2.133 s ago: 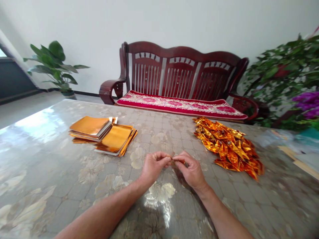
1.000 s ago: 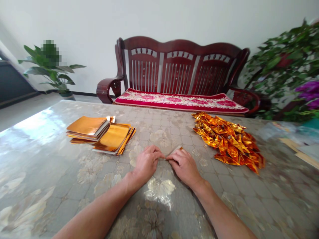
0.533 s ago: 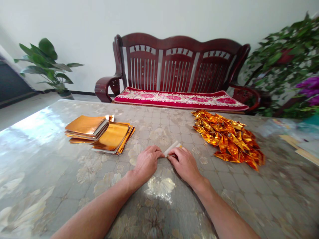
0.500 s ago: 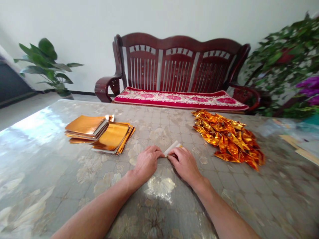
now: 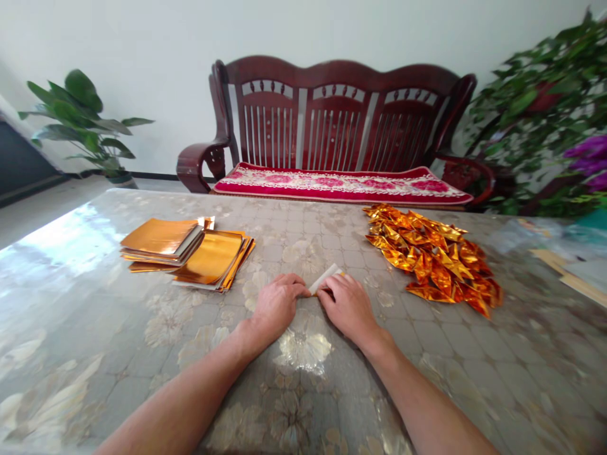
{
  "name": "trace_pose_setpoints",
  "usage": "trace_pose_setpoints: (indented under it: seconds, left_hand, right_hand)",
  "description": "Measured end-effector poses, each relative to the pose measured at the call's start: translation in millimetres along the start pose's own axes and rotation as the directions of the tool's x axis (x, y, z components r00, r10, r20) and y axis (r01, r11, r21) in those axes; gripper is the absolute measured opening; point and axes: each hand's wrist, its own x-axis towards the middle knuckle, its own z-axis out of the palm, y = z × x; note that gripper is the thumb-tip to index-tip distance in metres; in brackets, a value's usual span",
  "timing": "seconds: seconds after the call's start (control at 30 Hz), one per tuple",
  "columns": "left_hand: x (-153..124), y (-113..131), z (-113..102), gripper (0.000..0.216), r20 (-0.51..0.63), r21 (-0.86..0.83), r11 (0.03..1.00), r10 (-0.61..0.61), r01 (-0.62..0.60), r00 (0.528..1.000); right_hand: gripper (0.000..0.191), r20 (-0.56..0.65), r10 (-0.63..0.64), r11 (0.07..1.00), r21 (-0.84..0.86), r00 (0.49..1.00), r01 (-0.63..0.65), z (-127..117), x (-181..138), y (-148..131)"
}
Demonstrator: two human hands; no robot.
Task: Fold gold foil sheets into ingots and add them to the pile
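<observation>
My left hand (image 5: 275,305) and my right hand (image 5: 349,305) rest side by side on the table (image 5: 95,328), fingertips pressed down on a small folded piece of foil paper (image 5: 325,279). Only its pale back and a sliver of gold edge show beyond my fingers. Both hands have the fingers curled and closed on the paper. A stack of flat gold foil sheets (image 5: 187,251) lies to the far left of my hands. To the far right sits a heap of folded gold foil pieces (image 5: 434,259).
The table has a glossy floral cover. A dark red wooden bench (image 5: 332,129) with a red cushion stands behind it. Potted plants stand at the back left (image 5: 83,123) and right (image 5: 545,120). Loose papers (image 5: 569,272) lie at the table's right edge.
My hands have lowered from pinching the paper above the table to pressing it flat on the surface. The view has tilted slightly; the piles have not moved.
</observation>
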Motion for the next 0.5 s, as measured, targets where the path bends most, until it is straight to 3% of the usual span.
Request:
trace_pose_setpoints:
  seconds: [0.5]
  left_hand:
    - [1.4, -0.2, -1.4, 0.044, 0.019, -0.001, 1.000, -0.005, 0.005, 1.000]
  right_hand:
    - [0.010, 0.017, 0.028, 0.999, -0.041, 0.999, -0.027, 0.3, 1.0, -3.9]
